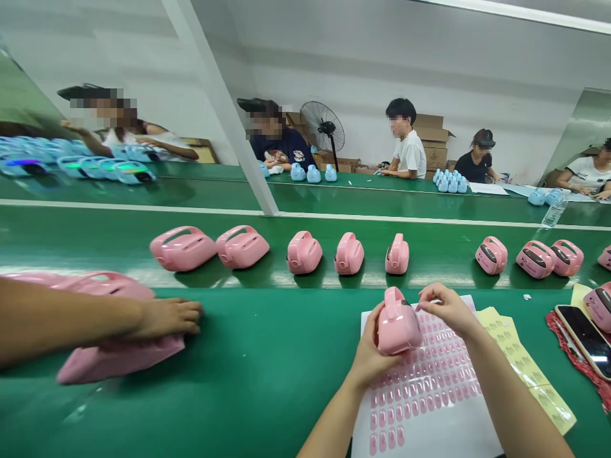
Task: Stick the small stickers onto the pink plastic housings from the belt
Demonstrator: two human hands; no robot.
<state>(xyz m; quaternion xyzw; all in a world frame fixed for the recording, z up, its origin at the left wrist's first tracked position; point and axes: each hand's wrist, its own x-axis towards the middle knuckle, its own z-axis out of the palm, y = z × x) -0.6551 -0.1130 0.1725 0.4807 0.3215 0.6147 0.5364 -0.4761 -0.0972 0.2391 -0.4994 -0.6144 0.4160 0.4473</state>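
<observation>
Near right: sticker sheet point(434, 429) lies on bench point(267, 381). Left hand point(371, 356) holds unit point(400, 331) above it; right hand point(446, 310) just right of unit. Label sheet point(510, 346) lies right of sticker sheet; phone point(585, 337) farther right. Near left: co-worker's hand point(167, 318) over another unit point(124, 366). Beyond bench, belt point(443, 248) carries a spread row of units point(304, 253). Far table point(382, 197) behind, more units on it, bottle point(554, 211) at right. Behind that: fan point(322, 127), boxes point(434, 137) to its right.

The held pink case point(400, 331) looks like smooth, glossy plastic. The green table point(214, 388) has a smooth surface with a low sheen. At its near edge, the white sheet point(429, 432) is smooth and shiny; toward the right edge, the phone screen point(586, 337) is glassy.
</observation>
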